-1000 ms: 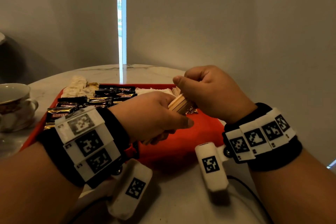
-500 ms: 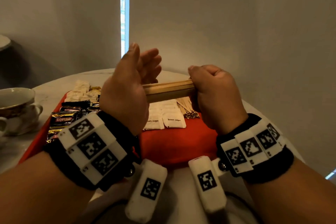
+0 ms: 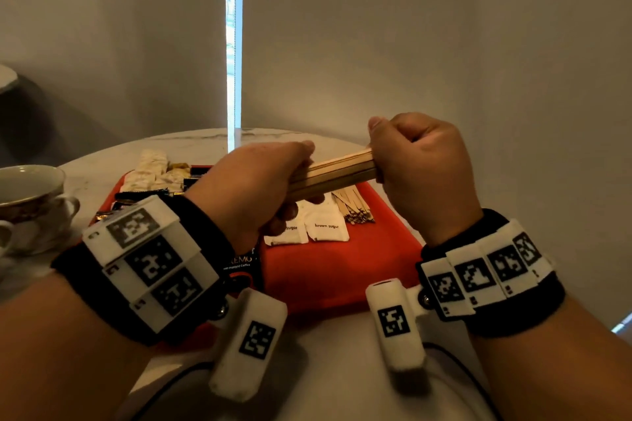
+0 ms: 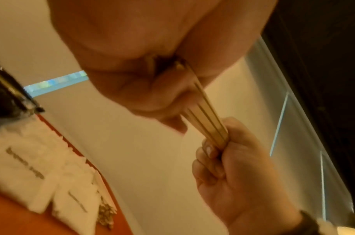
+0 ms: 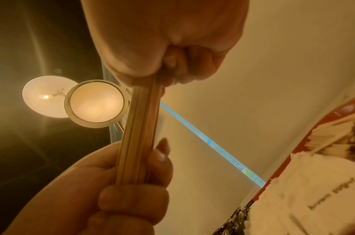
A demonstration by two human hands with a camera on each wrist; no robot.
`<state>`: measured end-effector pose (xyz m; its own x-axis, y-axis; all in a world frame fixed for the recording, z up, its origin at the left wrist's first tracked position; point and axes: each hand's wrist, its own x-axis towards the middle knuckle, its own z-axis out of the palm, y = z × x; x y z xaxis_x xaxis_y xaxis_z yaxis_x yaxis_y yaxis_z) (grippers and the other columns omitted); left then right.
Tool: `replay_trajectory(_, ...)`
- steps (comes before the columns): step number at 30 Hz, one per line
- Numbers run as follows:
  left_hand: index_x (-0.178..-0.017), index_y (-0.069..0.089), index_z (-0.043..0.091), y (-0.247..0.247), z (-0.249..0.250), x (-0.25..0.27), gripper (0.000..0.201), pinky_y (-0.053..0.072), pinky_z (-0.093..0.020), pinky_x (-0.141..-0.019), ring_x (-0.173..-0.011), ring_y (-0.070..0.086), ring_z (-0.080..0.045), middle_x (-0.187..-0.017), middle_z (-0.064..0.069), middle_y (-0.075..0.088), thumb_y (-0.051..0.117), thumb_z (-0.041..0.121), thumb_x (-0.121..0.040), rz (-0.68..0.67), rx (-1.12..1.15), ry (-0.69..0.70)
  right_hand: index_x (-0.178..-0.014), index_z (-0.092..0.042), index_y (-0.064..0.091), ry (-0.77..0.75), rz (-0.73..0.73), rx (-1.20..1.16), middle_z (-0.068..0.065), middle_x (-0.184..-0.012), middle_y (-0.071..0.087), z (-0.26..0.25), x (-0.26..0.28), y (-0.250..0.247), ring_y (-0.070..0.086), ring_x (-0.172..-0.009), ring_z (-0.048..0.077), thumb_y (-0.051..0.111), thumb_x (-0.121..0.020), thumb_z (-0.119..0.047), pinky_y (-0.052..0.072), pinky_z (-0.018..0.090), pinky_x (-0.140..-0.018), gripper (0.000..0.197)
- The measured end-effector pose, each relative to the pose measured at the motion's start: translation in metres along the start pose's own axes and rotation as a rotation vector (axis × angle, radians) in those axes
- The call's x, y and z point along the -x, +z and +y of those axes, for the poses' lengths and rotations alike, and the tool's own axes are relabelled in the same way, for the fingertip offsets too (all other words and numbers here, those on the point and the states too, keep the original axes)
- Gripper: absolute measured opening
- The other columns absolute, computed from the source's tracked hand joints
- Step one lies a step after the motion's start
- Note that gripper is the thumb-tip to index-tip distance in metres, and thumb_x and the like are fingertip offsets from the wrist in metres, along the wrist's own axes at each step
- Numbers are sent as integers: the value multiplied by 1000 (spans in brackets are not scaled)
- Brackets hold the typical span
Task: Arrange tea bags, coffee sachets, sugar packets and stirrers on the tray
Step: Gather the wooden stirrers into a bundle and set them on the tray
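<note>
Head view shows your left hand (image 3: 253, 188) and your right hand (image 3: 420, 174) both closed around one bundle of wooden stirrers (image 3: 337, 171) — each hand grips one end, fingers curled tight on the wood. You hold the bundle above the red tray (image 3: 342, 270), not touching it, its right end a little higher. On the tray, under the bundle, lie two white sugar packets (image 3: 326, 227) (printed "brown sugar"), and just beside them to the right more stirrers (image 3: 354, 207) lie loose. Black coffee sachets (image 3: 239, 265) are at the tray's left part — pale tea bags (image 3: 154, 169) at its far left corner. A cup (image 3: 30, 191) stands left of the tray.
</note>
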<state>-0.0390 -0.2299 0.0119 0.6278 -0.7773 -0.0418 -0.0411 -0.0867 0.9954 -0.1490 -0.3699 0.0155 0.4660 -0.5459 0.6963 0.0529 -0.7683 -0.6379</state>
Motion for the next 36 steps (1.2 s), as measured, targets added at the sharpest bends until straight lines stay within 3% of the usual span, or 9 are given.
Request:
replay_trajectory(3,-99,67,11,1,-1,-1,47,32,-21,-41,-48,42,-10,-69,-5,69,46,52,-100,-5,107,-47,-65,-11,65,-95,22,2,7,-56,55,-1,4,3,54,-56,15,57,-100,-25,40,22,-50,38)
replay_trajectory(7,-91,65,10,3,-4,-3,38,36,-26,-47,-53,46,-17,-64,-5,64,45,39,-104,104,-118,9,-64,-7,63,-176,9,-1,1,-52,51,-2,9,9,50,-51,10,57,-99,-22,35,13,-49,39)
replay_trajectory(14,-78,65,17,-10,2,-3,39,40,-19,-39,-54,51,-15,-61,0,64,41,33,-103,200,-276,195,-71,-1,60,-121,-24,60,10,-59,53,-7,14,11,53,-57,18,54,-102,-28,43,26,-50,41)
replay_trajectory(16,-79,65,17,-16,3,-2,39,42,-23,-44,-57,52,-16,-66,-4,66,41,34,-104,177,-281,216,-79,-5,63,-34,-143,63,12,-66,59,-14,15,5,57,-60,19,51,-101,-40,49,37,-56,43)
replay_trajectory(21,-82,66,20,-23,5,-1,40,42,-24,-52,-58,52,-15,-65,0,65,40,41,-105,116,-370,300,-95,-10,73,431,-643,-256,15,-90,70,-33,-11,-39,66,-76,27,45,-81,-69,55,35,-63,67)
replay_trajectory(25,-78,62,24,-22,9,2,38,37,-11,-45,-50,52,1,-62,7,59,41,40,-105,42,-445,414,-121,-6,67,750,-870,-445,20,-106,65,-39,-34,-51,69,-88,30,63,-71,-70,59,38,-71,81)
replay_trajectory(28,-70,61,26,-21,11,4,40,33,-5,-41,-46,49,8,-50,8,58,44,39,-104,24,-492,475,-134,-9,53,859,-1210,-543,24,-116,62,-42,-26,-37,69,-94,36,76,-75,-57,59,41,-74,79)
replay_trajectory(32,-66,61,26,-22,8,4,42,35,-8,-43,-46,50,2,-51,12,61,46,39,-103,-31,-515,508,-126,-9,53,880,-1288,-414,12,-84,63,-48,-8,-24,60,-51,17,73,-82,-39,47,22,-43,57)
replay_trajectory(36,-66,62,25,-19,5,3,43,35,-11,-41,-42,46,1,-52,9,60,46,38,-104,-81,-519,465,-102,-15,49,875,-1240,-343,5,-65,42,-49,2,-24,40,-39,9,59,-89,-19,32,18,-40,17)
